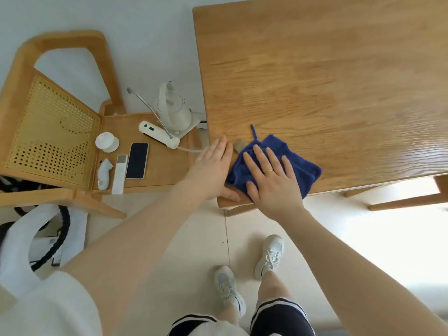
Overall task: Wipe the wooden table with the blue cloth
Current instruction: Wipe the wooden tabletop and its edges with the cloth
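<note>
Bench (327,81) of light wood fills the top right, seen from above. Its near left corner is where the work is.

Beside it on the left stands a wooden chair (48,117) with a woven back full of little holes. On the chair seat sit a white kettle (174,110), a white stick-shaped gadget (157,133), a small round white thing (107,141), a dark phone (137,160), a white remote (120,174) and a small white gadget (104,174). The phone and the remote lie side by side.

A white bag (21,243) with a dark rope handle sits on the floor at the lower left.

The cloth (303,170) is blue and bunched up. It lies on the bench at the near left corner, close to the front edge. A thin blue loop sticks out from its far side.

The right hand (269,180) lies flat on top of the cloth, fingers straight and spread apart, pressing down. It wears a ring on one finger.

The left hand (213,166) lies flat on the bare wood at the left edge of the bench, fingers straight and close together, just beside the cloth.

A small grey lump (239,144) peeks out on the bench between the left hand and the cloth.

Two white shoes (270,255) stand on the pale floor below.
</note>
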Demonstrator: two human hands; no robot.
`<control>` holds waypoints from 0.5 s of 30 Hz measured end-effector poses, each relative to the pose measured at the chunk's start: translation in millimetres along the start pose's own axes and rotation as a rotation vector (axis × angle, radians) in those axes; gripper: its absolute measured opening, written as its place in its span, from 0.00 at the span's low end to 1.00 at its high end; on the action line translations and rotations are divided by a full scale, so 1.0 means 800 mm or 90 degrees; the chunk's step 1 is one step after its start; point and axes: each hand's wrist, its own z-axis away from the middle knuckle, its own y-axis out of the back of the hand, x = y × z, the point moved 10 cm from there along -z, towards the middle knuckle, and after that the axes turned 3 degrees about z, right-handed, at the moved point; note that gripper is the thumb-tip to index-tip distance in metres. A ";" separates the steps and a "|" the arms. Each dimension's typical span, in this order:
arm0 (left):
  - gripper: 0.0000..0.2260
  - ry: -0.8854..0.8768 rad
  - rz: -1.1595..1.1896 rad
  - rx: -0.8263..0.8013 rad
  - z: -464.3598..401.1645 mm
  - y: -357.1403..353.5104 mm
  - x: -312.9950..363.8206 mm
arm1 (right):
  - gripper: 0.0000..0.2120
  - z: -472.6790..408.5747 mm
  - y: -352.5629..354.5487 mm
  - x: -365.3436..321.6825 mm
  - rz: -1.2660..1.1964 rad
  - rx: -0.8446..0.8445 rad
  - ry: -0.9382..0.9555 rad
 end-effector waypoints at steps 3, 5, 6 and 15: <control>0.59 0.002 -0.015 0.002 -0.009 0.001 0.000 | 0.28 -0.041 0.005 0.038 -0.016 -0.006 -0.042; 0.60 0.003 -0.016 -0.007 -0.007 0.000 0.002 | 0.28 -0.061 0.009 0.067 -0.029 -0.028 -0.111; 0.60 0.009 -0.019 -0.008 -0.006 0.000 0.002 | 0.27 -0.068 0.009 0.079 -0.029 -0.037 -0.143; 0.59 0.034 -0.013 -0.027 -0.001 0.007 0.005 | 0.29 0.022 -0.002 0.026 -0.004 -0.007 -0.143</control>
